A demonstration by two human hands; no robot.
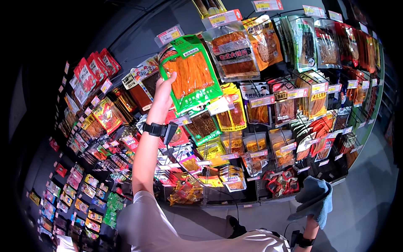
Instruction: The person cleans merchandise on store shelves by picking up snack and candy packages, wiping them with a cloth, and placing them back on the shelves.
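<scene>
My left hand (164, 91) is raised to the rack and grips the left edge of a green plastic snack packet (190, 75) with orange strips showing through its window. The thumb lies on the packet's front; the other fingers are hidden behind it. A clear packet of brown sheets (233, 56) hangs just to its right, and a packet with dark contents (151, 82) is behind my hand on the left. Down at the lower right, my right hand (311, 222) holds a blue-grey cloth (315, 198), which covers most of its fingers.
Rows of hooks with hanging snack packets and price tags (296, 93) fill the rack. Its bottom trays hold loose packets (281, 182). More small packets hang on a dark wall at the lower left. A cable dangles from my left wrist strap (154, 129). Grey floor (264, 214) lies below.
</scene>
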